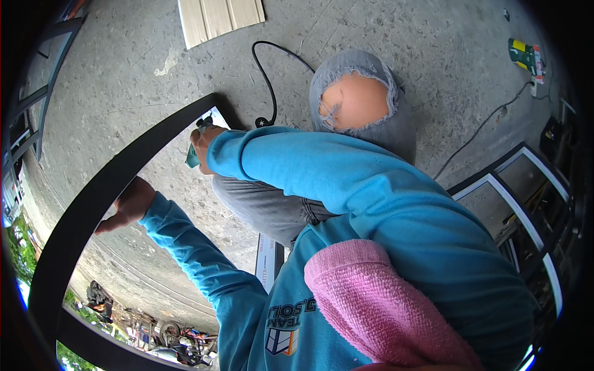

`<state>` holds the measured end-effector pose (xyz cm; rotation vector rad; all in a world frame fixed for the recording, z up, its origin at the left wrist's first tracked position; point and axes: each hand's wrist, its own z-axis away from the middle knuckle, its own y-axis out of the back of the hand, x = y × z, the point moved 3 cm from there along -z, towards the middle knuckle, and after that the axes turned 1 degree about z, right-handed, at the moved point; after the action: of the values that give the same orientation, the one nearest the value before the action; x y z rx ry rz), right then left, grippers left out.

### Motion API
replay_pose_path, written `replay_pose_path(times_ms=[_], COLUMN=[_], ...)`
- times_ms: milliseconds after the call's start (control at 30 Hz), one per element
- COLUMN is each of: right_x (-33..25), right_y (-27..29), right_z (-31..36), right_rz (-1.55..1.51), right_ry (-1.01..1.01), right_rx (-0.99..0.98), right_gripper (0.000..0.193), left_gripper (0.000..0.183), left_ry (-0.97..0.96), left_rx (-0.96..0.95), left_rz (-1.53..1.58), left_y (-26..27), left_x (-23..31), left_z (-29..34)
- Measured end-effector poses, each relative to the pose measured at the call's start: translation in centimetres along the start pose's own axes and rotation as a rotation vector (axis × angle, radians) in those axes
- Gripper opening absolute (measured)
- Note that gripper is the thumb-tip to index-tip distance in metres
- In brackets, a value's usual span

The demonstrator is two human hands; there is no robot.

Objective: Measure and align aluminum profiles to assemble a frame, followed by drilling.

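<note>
A long dark frame (102,170) curves across the left side, bent by the lens. My left hand (133,201) grips its inner edge; some fingers are hidden behind it, and one digit sticks out below. Close to the frame's far corner, my right hand (205,145) is closed around a tool with a green part (192,157) and a black part. My fingers cover most of it, so its exact kind cannot be made out. A black cord (270,80) with a round black end lies on the floor beside my right wrist.
A cream ribbed panel (223,20) lies on the concrete floor at the far side. To the right are a green-and-yellow container (523,55), a grey cord (479,120) and metal frames (526,204). More dark frames (59,68) stand at the far left. A pink towel (377,297) hangs over my chest.
</note>
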<state>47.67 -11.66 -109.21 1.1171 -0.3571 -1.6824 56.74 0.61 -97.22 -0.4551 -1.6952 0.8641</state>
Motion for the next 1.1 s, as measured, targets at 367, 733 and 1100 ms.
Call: replay_pose_path(times_ms=[367,733,1100], right_x=[-0.3,-0.3,-0.7], right_y=[-0.5,0.9,0.1], right_z=[0.3,1.5,0.7], right_rz=[0.717,0.508,0.487], right_ry=[0.466,0.296,0.402], right_rx=[-0.255,-0.128,-0.174], right_gripper=[0.069,0.071,0.072], left_gripper=[0.061,0.059,0.061], left_ry=[-0.088,-0.117,-0.148], left_rx=[0.053,0.062,0.100], left_rz=[-0.070,-0.117,-0.125], left_y=[-0.8,-1.4,-1.4], left_x=[-0.2,-0.9,-0.6], left_z=[0.6,1.0,1.2])
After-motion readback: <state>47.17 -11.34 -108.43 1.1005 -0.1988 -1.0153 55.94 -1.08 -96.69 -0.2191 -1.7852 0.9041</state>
